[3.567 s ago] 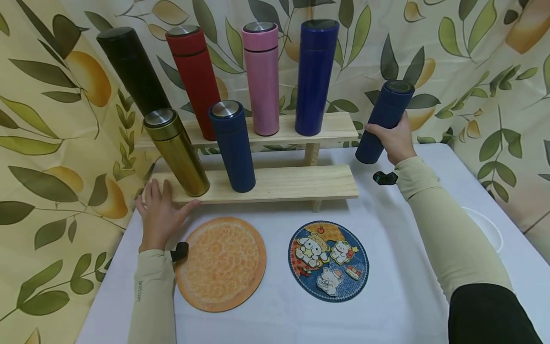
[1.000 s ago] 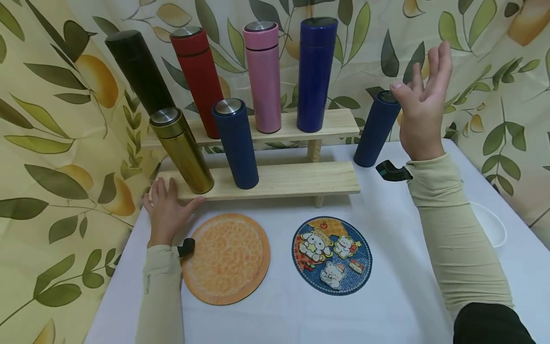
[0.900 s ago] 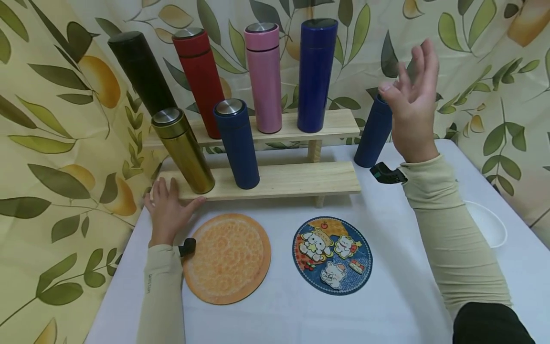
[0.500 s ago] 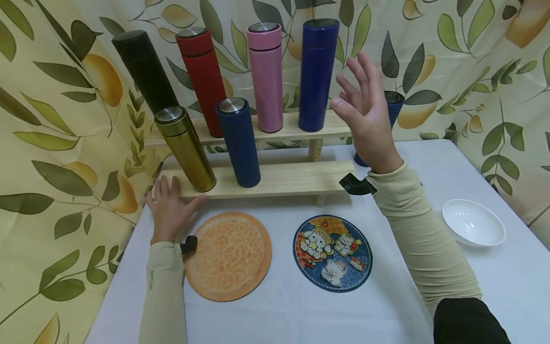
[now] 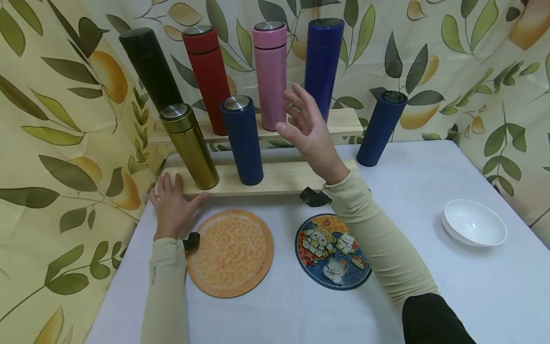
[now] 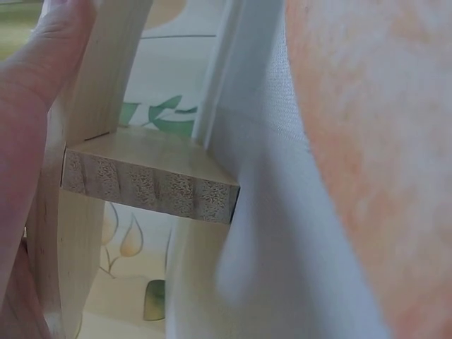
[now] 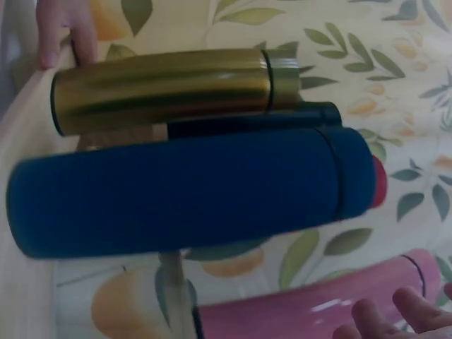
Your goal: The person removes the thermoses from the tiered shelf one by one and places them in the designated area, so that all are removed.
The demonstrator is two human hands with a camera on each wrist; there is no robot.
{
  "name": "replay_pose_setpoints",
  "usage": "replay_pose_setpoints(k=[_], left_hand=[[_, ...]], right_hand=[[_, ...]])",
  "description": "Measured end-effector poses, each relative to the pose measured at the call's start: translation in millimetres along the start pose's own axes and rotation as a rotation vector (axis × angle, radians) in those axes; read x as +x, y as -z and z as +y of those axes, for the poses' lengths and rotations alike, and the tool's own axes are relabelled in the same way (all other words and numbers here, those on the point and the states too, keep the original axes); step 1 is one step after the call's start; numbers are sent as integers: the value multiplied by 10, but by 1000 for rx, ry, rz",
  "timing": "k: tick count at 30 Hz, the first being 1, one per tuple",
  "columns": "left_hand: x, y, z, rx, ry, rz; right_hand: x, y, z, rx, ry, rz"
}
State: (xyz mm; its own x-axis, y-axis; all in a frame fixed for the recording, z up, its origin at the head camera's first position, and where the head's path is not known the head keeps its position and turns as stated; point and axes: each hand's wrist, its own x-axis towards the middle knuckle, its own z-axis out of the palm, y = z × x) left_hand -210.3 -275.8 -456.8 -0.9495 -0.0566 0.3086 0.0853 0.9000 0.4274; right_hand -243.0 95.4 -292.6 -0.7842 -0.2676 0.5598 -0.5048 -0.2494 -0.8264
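Note:
My left hand point(image 5: 174, 210) rests on the left end of the lower board of a two-tier wooden stand point(image 5: 288, 177), thumb along its front edge. My right hand point(image 5: 311, 138) hovers empty over the stand, fingers spread. It overlaps the glossy blue flask point(image 5: 323, 62) in the head view, near the pink flask point(image 5: 269, 71). On the lower board stand a gold flask point(image 5: 191, 148) and a navy flask point(image 5: 242, 143), which fills the right wrist view point(image 7: 183, 194). Red point(image 5: 209, 76) and black point(image 5: 150, 71) flasks stand behind. Another navy flask point(image 5: 381, 129) stands on the table, right of the stand.
A round orange mat point(image 5: 229, 253) and a round cartoon mat point(image 5: 333, 267) lie on the white-clothed table point(image 5: 283, 310). The right forearm covers part of the cartoon mat. A white bowl point(image 5: 474, 222) sits at the right. Leaf-patterned cloth point(image 5: 464, 95) hangs behind.
Earlier my right hand held the navy flask at the right; it let go, leaving it on the table, then swept left over the stand. The left hand keeps its place on the board.

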Motion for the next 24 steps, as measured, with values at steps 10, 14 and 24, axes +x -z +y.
replay_pose_setpoints(k=[10,14,24], left_hand=[[-1,-1,2,1,11,-7],[0,11,10,2,-1,11],[-11,9,21,18,-8,13]], right_hand=[[29,-282,231,-53,-82,-12],[69,-349,302,-60,-105,-15],[87,-444,488,13,-171,-16]])
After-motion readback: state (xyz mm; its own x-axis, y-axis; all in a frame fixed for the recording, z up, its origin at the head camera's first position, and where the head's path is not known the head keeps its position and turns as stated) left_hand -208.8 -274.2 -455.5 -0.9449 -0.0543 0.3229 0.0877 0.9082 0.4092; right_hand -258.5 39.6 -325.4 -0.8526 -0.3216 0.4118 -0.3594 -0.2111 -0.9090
